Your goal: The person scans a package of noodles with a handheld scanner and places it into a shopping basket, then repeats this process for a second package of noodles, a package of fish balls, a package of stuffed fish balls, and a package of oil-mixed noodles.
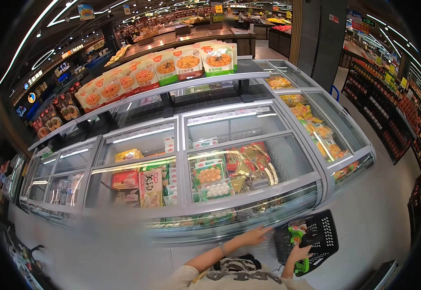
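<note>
The left hand lies stretched out flat, fingers together, at the curved front glass of the freezer, low on its near side; whether it touches the glass I cannot tell. The right hand is closed on the rim of a black basket, held just off the freezer's near right corner. This looks like the reaching stage. Getting at the packs inside the freezer would call for raising the left hand to the sliding lid on the freezer's top.
</note>
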The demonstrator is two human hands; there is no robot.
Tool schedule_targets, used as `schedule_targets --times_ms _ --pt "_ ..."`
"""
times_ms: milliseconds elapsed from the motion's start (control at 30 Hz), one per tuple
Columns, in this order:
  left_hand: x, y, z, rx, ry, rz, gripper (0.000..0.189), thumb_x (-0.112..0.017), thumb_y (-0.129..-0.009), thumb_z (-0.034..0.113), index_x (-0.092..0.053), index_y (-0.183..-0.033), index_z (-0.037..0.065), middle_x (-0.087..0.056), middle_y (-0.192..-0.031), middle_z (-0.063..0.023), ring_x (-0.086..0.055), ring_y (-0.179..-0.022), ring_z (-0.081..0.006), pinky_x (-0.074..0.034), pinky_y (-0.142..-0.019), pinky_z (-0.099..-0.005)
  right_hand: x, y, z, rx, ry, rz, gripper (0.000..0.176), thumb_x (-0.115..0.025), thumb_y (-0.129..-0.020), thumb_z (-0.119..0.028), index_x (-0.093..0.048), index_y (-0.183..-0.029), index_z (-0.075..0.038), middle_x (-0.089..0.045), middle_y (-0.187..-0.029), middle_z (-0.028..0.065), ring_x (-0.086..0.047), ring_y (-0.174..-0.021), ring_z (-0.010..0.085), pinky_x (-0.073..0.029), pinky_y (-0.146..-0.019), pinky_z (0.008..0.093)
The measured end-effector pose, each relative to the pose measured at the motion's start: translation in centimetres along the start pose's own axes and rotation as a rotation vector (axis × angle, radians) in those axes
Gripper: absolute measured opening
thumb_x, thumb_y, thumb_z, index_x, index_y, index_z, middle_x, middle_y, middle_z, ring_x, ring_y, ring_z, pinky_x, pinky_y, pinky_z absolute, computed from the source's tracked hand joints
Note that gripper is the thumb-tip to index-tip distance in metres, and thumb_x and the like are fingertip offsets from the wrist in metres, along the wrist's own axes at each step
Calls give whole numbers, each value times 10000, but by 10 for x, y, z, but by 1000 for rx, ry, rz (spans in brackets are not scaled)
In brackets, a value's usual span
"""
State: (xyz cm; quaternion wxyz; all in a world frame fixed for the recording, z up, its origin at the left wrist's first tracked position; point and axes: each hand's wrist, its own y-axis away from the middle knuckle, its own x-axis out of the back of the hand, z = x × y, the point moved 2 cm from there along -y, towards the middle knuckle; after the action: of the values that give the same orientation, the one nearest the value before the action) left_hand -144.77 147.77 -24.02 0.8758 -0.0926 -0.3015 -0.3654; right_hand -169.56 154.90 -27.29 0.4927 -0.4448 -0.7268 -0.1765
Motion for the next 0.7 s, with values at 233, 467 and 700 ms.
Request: schedule_targets --times_ms 233,467,700 --pt "29 58 -32 117 28 -27 554 -469 -823 227 -197 -1307 227 -176 -1267 -338 -418 -1036 -447 -351 -886 -404 -17 -13 6 -205 80 -83 725 -610 -634 -416 -375 -1189 -13 -467 -1146 114 -390 -1118 243 -70 -957 549" --pt "40 59 -6 26 139 -45 523 -450 -840 213 -215 -1304 166 -218 -1261 -300 -259 -1170 -416 -248 -965 -386 -21 -31 16 -200 74 -157 736 -601 -603 -474 -412 -1164 -37 -413 -1188 128 -322 -1166 231 -42 -961 542" --pt "25 33 5 -5 159 -122 532 -455 -836 219 -213 -1306 154 -198 -1273 -297 -234 -1187 -408 -240 -969 -380 -18 -61 22 -244 -30 -205 613 -553 -551 -356 -475 -1098 -90 -483 -1106 118 -369 -1111 262 -46 -965 529"
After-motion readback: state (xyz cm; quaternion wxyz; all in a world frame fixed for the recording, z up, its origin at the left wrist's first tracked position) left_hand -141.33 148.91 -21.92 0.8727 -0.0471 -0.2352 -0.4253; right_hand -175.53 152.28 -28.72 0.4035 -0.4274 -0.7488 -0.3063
